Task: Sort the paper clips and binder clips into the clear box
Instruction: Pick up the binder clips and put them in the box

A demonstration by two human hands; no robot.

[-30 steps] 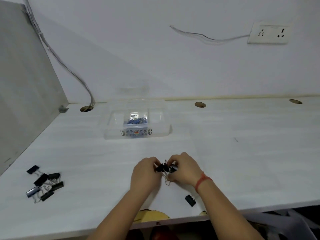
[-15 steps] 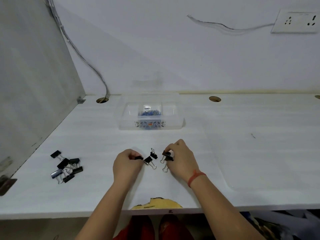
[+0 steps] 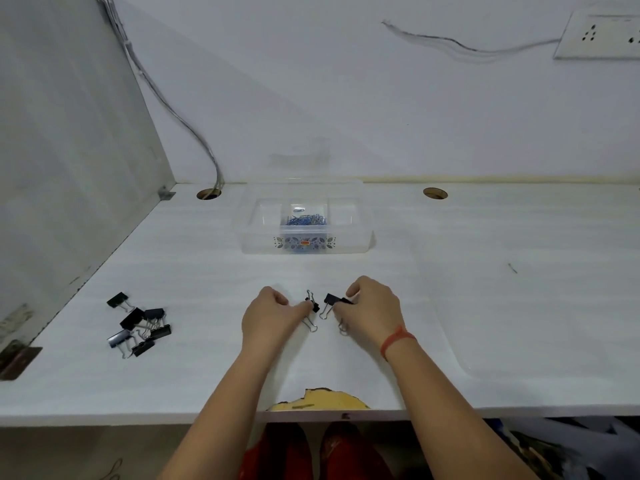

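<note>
Two binder clips are now apart, where a second ago I had one tangled clump pinched between both hands. My left hand (image 3: 268, 315) curls its fingers on the left clip (image 3: 313, 306) and my right hand (image 3: 372, 308) pinches the right clip (image 3: 334, 300), both low on the desk (image 3: 485, 306). The clear box (image 3: 256, 244) stands well beyond them, with blue paper clips (image 3: 304, 220) in its middle compartment. I judge the tangle is freed, so each clip can go in; a loose pile (image 3: 138, 325) waits far left.
</note>
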